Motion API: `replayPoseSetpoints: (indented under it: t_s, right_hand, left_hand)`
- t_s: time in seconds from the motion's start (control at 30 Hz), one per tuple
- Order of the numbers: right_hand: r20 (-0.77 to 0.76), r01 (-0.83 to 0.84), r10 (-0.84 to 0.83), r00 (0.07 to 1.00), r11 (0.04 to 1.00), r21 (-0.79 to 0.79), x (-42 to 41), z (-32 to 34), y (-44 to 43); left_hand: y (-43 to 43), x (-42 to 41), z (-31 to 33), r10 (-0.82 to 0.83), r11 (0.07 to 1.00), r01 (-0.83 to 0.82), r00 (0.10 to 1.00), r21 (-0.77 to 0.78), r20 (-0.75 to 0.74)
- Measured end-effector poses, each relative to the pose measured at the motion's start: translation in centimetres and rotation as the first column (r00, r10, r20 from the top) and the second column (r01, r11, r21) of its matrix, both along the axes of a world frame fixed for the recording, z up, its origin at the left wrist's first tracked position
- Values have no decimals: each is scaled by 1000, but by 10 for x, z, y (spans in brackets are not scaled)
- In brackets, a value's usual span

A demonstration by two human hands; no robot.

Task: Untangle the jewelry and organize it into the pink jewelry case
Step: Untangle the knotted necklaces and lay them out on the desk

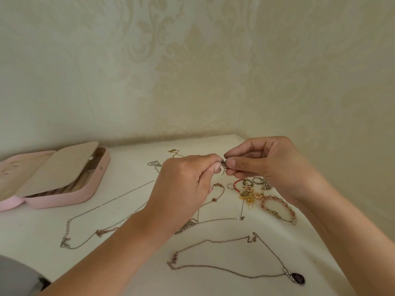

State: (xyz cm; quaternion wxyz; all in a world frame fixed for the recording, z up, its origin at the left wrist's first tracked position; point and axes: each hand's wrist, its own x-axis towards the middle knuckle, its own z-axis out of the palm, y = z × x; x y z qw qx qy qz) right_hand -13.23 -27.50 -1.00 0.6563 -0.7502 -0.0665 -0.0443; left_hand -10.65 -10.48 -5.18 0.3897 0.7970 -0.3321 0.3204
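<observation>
My left hand (183, 184) and my right hand (267, 163) meet above the white table, both pinching one small silver jewelry piece (224, 166) between fingertips; a short bit of chain dangles from it. The pink jewelry case (70, 195) lies open at the left, its beige inner flap lowered over the compartments. A silver necklace with a dark purple pendant (298, 278) is spread out near the front. A long thin chain (102, 204) stretches across the left. A tangled pile of rings and charms (250, 189) and a pink bead bracelet (277, 206) sit under my right wrist.
Patterned cream walls enclose the table at the back and right, forming a corner (237, 133). More thin chains (175, 152) lie behind my hands. Grey cloth (15, 276) shows at the bottom left.
</observation>
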Motion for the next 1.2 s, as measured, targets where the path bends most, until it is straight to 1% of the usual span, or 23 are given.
replayPoseSetpoints:
  t_s: [0.1,0.17,0.23,0.33,0.43,0.53,0.63,0.73,0.97,1.07,1.2]
  right_hand:
    - [16,5,-5,1000,1000,-8,1,-1,1]
    - [33,3,-2,999,1000,-20,1,-1,1]
    - [51,0,1,999,999,-36,0,-1,1]
    - [77,5,0,997,998,-61,-1,0,2]
    - [97,9,1,995,995,-103,-2,0,2]
    - [143,49,-25,989,985,-168,-3,0,3]
    - [198,139,-95,976,965,-223,-6,-2,7]
    - [231,188,-130,964,949,-251,-9,-2,12]
    - [173,150,-123,977,977,-149,-5,-2,11]
    - [165,96,-78,983,990,-102,-2,-2,8]
    - [134,15,-14,991,1000,-5,2,-3,2]
  left_hand:
    - [0,0,0,10,1000,-10,1000,4,-2]
    - [0,0,0,2,1000,-2,999,-21,-36]
    - [1,-2,1,-21,998,14,994,-65,-105]
    - [0,-4,3,-75,989,38,962,-144,-262]
    - [-1,-6,5,-92,984,33,938,-176,-335]
    - [-1,-7,5,-80,984,15,927,-176,-367]
    - [-2,-8,5,-55,983,-16,924,-181,-379]
    - [-2,-7,5,-22,981,-55,923,-188,-383]
    - [0,-7,7,-10,978,-68,928,-196,-373]
    - [0,-6,9,-32,969,-67,921,-238,-388]
    - [1,-6,9,-107,950,-24,912,-313,-396]
